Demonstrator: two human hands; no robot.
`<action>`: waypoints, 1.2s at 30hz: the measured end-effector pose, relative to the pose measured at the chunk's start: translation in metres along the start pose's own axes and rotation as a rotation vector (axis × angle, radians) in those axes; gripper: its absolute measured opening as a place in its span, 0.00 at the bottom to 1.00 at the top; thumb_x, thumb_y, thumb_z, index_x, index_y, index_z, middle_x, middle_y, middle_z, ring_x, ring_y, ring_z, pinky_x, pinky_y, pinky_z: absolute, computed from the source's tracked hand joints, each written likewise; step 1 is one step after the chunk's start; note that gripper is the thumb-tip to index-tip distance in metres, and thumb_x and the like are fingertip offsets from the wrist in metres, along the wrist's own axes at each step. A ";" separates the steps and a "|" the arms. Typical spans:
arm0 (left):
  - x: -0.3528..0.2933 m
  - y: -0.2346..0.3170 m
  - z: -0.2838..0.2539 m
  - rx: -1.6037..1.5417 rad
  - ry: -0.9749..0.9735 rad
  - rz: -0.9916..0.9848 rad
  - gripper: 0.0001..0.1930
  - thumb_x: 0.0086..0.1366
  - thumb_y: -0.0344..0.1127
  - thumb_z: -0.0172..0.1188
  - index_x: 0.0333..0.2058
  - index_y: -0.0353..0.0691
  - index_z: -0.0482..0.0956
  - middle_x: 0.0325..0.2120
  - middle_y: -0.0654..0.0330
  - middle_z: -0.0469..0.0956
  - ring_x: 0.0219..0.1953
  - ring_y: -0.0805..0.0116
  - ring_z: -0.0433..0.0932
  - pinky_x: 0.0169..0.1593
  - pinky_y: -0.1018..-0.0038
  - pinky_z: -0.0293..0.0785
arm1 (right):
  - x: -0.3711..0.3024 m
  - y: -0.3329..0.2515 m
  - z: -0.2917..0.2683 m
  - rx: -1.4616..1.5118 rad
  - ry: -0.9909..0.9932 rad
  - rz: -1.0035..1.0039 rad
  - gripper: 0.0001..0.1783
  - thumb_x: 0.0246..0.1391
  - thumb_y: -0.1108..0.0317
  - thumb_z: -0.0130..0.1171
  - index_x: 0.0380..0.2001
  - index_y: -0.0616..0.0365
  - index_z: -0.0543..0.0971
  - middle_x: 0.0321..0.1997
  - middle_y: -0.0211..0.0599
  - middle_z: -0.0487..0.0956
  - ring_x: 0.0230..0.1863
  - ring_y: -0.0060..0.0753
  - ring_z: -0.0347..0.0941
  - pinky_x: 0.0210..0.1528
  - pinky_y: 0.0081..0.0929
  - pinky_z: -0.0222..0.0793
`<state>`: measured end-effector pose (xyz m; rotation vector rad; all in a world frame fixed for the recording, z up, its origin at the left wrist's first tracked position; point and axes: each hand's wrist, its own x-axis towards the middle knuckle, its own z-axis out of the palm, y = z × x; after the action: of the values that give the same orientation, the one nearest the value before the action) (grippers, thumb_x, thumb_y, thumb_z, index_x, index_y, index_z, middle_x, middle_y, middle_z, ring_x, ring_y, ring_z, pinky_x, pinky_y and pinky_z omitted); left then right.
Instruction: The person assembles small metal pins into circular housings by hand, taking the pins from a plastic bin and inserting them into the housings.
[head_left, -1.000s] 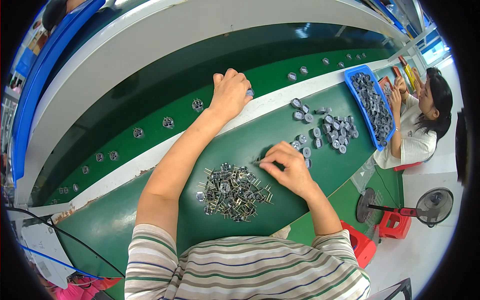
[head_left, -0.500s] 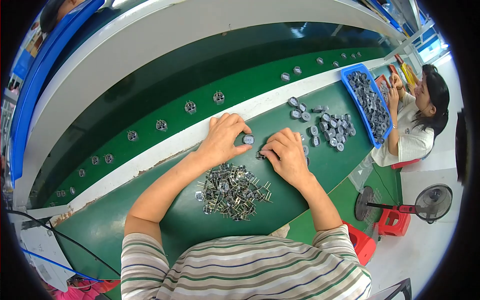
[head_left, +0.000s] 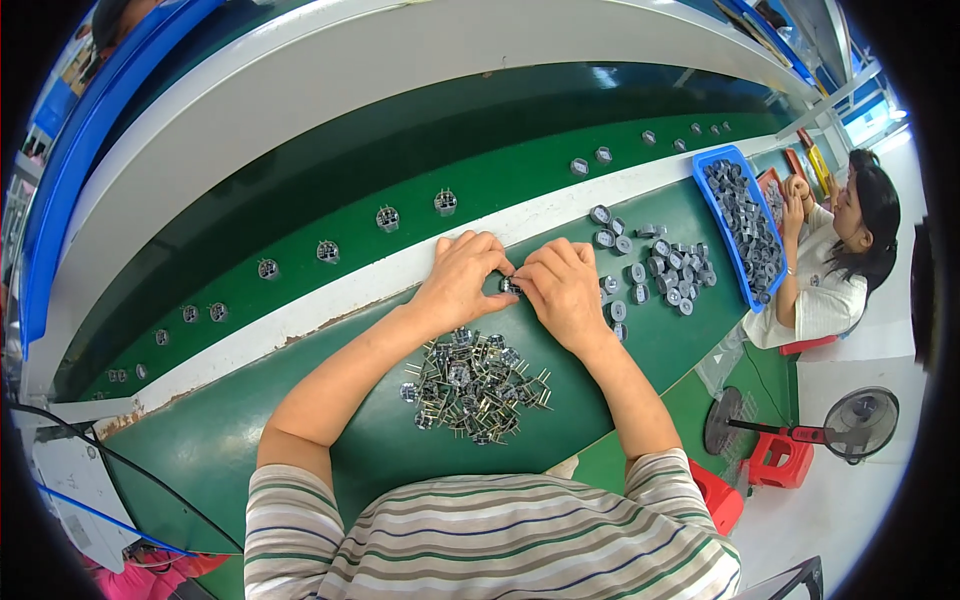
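Centrally, the left hand (head_left: 462, 275) and right hand (head_left: 562, 285) meet above the tabletop (head_left: 240, 430), in front of the white ledge (head_left: 340, 303). Both work on one small dark component (head_left: 511, 287), located between the fingertips. The left hand pinches it from the left with thumb and forefinger; the right hand pinches it from the right, thumb and fingers drawn together. The fingers partly cover the component, so its full outline cannot be told.

Directly below the hands, nearer the torso, lies a loose pile of pinned parts (head_left: 470, 385), pins pointing in various directions. To the right of the right hand, round grey caps (head_left: 680, 270) lie scattered and clustered. Beyond them stands a blue tray (head_left: 722, 154) filled with similar grey pieces.

Past the ledge runs a green belt (head_left: 520, 182). It carries spaced units with upright pins (head_left: 445, 202) toward the left and grey pieces (head_left: 580, 167) toward the right. A seated co-worker (head_left: 820, 290) is positioned beyond the tray, both hands raised together.
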<state>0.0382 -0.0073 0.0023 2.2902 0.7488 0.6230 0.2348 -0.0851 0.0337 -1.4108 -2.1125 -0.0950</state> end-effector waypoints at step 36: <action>0.013 -0.007 -0.015 -0.037 0.007 0.166 0.20 0.61 0.30 0.73 0.51 0.41 0.81 0.48 0.55 0.81 0.54 0.52 0.77 0.61 0.59 0.71 | -0.023 0.009 -0.017 0.047 -0.001 0.177 0.26 0.52 0.82 0.66 0.57 0.60 0.80 0.63 0.49 0.78 0.67 0.60 0.71 0.67 0.48 0.71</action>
<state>0.0363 0.0119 0.0101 2.3332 0.5495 0.7139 0.2563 -0.1063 0.0337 -1.5625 -1.9680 0.0245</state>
